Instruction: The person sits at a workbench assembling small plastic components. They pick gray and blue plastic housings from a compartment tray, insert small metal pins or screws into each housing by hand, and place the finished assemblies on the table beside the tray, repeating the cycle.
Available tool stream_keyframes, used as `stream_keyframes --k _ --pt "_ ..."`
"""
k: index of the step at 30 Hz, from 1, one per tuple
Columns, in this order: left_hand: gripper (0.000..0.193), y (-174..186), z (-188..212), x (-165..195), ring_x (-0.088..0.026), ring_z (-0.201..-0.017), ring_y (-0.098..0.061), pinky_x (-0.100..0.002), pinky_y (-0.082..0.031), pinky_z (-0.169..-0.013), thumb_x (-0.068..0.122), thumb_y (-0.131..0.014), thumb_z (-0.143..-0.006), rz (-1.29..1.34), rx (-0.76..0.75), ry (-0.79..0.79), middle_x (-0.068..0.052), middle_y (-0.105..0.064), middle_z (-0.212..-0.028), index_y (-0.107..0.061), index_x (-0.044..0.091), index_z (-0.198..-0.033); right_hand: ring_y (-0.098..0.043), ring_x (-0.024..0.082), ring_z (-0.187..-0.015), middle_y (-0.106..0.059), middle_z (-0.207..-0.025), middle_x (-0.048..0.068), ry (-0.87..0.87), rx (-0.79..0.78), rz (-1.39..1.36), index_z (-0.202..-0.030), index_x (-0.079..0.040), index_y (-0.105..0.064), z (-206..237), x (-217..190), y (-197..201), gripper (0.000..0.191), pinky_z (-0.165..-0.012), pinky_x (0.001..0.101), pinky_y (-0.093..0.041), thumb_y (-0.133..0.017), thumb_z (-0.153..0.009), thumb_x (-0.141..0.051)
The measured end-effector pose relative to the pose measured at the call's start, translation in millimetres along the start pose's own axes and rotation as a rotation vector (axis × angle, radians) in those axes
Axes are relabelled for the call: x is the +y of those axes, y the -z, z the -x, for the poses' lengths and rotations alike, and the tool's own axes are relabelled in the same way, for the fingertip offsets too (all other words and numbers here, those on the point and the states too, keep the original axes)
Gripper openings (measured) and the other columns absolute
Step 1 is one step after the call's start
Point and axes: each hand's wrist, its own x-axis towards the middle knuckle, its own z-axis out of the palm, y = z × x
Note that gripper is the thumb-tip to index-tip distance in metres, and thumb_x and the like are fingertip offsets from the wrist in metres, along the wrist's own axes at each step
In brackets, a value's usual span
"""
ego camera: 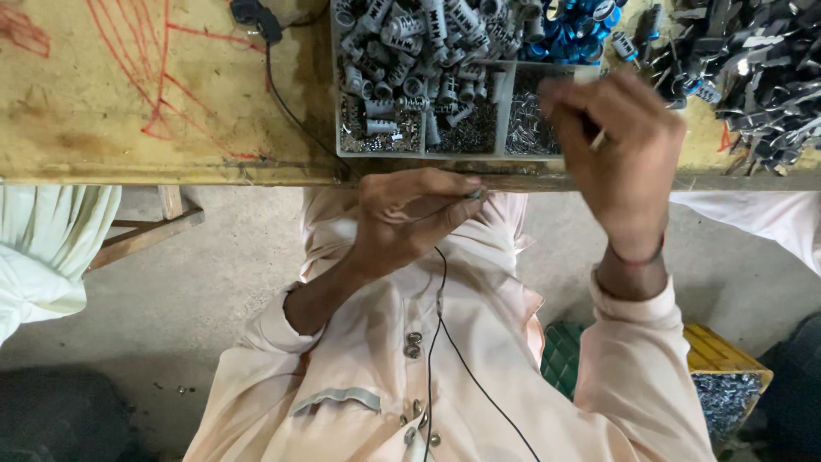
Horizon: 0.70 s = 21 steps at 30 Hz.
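Both hands pinch: left hand (410, 218) w/ small metal part (475, 195) at fingertips, right hand (620, 158) thin pin (599, 139).

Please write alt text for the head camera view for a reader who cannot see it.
Seen from above, a seated person's right hand reaches over a grey divided tray of small metal parts on a wooden bench, while the left hand pinches a small piece at the bench edge.

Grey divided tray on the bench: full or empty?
Full. The grey divided tray is heaped with grey plastic connectors on top, and small metal parts fill its front compartments.
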Motion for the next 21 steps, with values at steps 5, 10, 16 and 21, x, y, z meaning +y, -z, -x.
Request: stream_keyframes --k 5,10,16,21 --pt "0.016 -1.8 -2.9 -8.7 -0.012 -0.103 -0.074 -0.027 -0.063 -0.095 -0.005 -0.074 -0.098 -0.097 -0.094 -0.021 -0.009 -0.076 -0.11 -0.072 -0.002 -0.114 -0.064 0.025 -0.074 -0.062 -0.094 0.015 0.096 0.153 0.146 -0.106 0.001 -0.073 -33.8 38.2 -30.5 0.013 -0.063 0.0357 -0.048 -0.079 -0.096 0.007" --pt "0.015 4.4 -2.3 -12.9 -0.013 -0.099 -0.075 -0.026 -0.063 -0.09 -0.004 -0.075 -0.097 -0.195 -0.119 -0.024 -0.009 -0.077 -0.107 -0.072 0.0 -0.112 -0.064 0.026 -0.077 -0.062 -0.101 0.017 0.059 0.138 0.083 -0.105 0.003 -0.066 -25.4 48.4 -30.3 0.01 -0.067 0.0357 -0.049 -0.075 -0.103 0.008" --pt "0.022 13.4 -8.9 -13.8 -0.024 -0.106 -0.076 -0.033 -0.061 -0.094 -0.005 -0.072 -0.096 -0.48 -0.204 -0.212 -0.012 -0.074 -0.115 -0.068 0.004 -0.116 -0.069 0.016 -0.081 -0.068 -0.101 0.011 -0.328 -0.024 -1.093 -0.12 0.0 -0.049 2.1 44.5 -12.6 0.009 -0.07 0.0269 -0.059 -0.057 -0.119 -0.002" --pt "0.034 15.4 -11.8 -8.5 -0.032 -0.125 -0.064 -0.041 -0.058 -0.103 -0.002 -0.069 -0.085 -0.957 -0.321 -0.388 -0.015 -0.064 -0.132 -0.067 0.002 -0.118 -0.071 0.022 -0.089 -0.069 -0.099 0.016 -0.296 -0.375 -0.833 -0.13 0.008 -0.052 37.1 12.0 0.0 0.026 -0.079 0.0343 -0.06 -0.046 -0.105 0.009"
